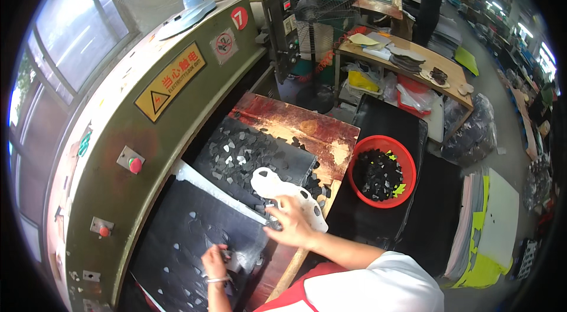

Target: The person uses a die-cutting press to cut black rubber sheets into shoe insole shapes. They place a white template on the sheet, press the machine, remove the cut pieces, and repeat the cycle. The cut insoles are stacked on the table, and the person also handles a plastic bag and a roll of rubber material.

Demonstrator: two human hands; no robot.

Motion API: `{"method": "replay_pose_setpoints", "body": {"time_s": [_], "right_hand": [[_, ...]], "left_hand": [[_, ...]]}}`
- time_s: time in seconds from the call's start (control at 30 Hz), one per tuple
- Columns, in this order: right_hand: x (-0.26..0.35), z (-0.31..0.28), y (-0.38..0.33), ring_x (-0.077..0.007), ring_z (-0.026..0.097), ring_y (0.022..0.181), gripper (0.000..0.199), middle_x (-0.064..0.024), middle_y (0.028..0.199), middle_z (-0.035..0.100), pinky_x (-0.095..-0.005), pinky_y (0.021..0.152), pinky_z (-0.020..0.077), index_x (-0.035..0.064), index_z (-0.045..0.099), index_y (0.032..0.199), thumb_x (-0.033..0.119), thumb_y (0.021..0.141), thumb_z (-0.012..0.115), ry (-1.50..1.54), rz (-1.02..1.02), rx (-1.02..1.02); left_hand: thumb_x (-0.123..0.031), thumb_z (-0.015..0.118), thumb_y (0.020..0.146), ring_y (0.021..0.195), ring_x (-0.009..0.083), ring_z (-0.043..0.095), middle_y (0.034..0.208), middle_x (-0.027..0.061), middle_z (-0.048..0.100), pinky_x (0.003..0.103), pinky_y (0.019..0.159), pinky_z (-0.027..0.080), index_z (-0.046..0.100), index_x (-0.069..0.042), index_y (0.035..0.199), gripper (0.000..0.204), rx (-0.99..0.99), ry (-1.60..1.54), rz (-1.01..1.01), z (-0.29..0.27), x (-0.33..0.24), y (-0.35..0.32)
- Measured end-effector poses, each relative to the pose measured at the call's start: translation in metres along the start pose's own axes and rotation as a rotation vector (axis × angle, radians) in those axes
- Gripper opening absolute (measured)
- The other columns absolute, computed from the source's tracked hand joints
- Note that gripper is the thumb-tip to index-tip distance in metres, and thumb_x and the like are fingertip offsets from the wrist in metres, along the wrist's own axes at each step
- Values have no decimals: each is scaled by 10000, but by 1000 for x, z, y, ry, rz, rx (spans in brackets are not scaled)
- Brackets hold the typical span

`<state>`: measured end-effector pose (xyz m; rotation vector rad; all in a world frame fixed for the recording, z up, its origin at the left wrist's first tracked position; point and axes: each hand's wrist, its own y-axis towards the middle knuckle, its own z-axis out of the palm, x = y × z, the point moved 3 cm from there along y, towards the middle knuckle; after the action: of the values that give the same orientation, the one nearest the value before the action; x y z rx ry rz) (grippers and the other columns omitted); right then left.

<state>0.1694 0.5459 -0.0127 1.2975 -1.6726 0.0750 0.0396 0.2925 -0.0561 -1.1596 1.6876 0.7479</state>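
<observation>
My left hand (215,262), with a band at the wrist, is over a black sheet (195,235) on the press bed. Its fingers are closed in a pinch near something small and reddish, too small to make out. Further right, my right hand (293,224) reaches across the bed's edge with fingers apart, holding nothing I can see. Just beyond it lies a white flat piece with holes (276,187), partly covered by the hand. Small dark cut pieces (239,155) are heaped past the white piece. Several small pale bits dot the black sheet.
A green press beam (171,93) with red buttons (135,165) runs along the left. To the right stands a red basin (409,164) of dark scraps. Stacked sheets (490,223) are at far right. Behind are a wooden table (437,64), a fan (313,10) and a person (428,7).
</observation>
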Motion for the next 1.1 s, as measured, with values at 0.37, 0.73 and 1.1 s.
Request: {"method": "replay_pose_setpoints", "body": {"time_s": [0.37, 0.73, 1.1], "right_hand": [[82, 77, -13, -177, 527, 536, 369, -62, 649, 525, -296, 510, 455, 40, 531, 846, 280, 756, 798, 582, 46, 50], [52, 161, -55, -164, 633, 535, 273, -98, 693, 671, -296, 495, 500, -19, 649, 863, 221, 967, 571, 874, 656, 109], [40, 127, -79, -144, 639, 692, 247, -92, 817, 658, -256, 626, 482, -44, 612, 934, 199, 963, 589, 816, 769, 48]], "left_hand": [[-438, 450, 1002, 681, 116, 527, 916, 41, 646, 243, 620, 419, 655, -51, 1140, 459, -495, -770, -394, -18, 1, -15], [-294, 408, 1039, 655, 96, 600, 786, 74, 671, 253, 597, 508, 660, 22, 1034, 405, -55, -474, -302, 11, 1, 3], [-329, 438, 1027, 633, 80, 559, 840, 94, 680, 220, 566, 454, 643, 37, 1067, 421, -561, -130, 290, -349, -119, 118]]}}
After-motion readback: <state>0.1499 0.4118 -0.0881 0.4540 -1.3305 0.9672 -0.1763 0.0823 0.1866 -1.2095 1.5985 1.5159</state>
